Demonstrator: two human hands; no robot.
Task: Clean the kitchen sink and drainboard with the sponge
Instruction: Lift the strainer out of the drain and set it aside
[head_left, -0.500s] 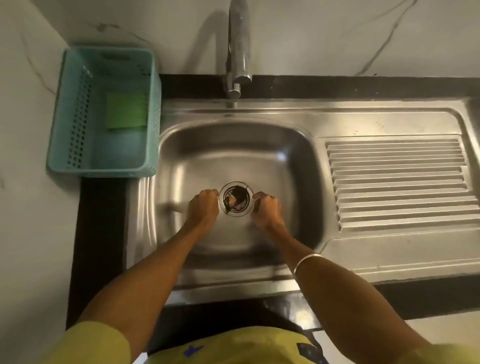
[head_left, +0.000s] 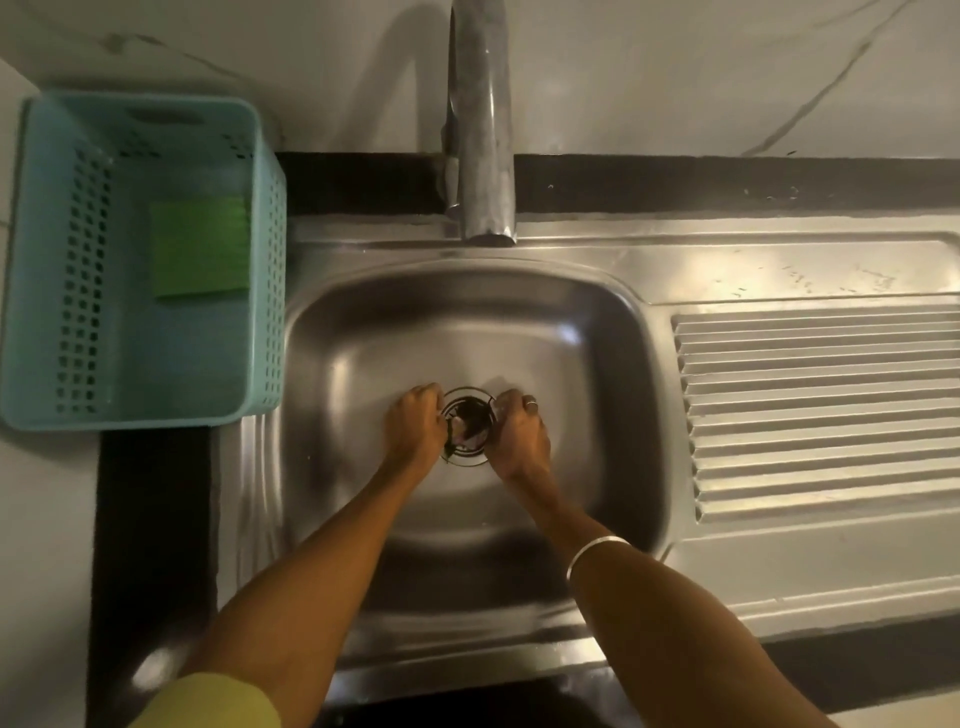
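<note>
Both my hands are down in the steel sink basin (head_left: 363, 353) at the round drain strainer (head_left: 466, 423). My left hand (head_left: 415, 423) grips the strainer's left rim with curled fingers. My right hand (head_left: 519, 428), with a ring on one finger, grips its right rim. Dark scraps lie inside the strainer. The green sponge (head_left: 200, 249) lies flat in the teal basket (head_left: 62, 260) to the left of the sink, away from both hands. The ribbed drainboard (head_left: 821, 410) stretches to the right of the basin.
A steel tap (head_left: 483, 156) rises at the back and its spout hangs over the basin's far edge. A black counter strip (head_left: 150, 519) borders the sink on the left and behind. White marble wall stands behind.
The view has drawn closer to the sink. Both hands stay on the strainer; it looks slightly tilted and shifted between them.
</note>
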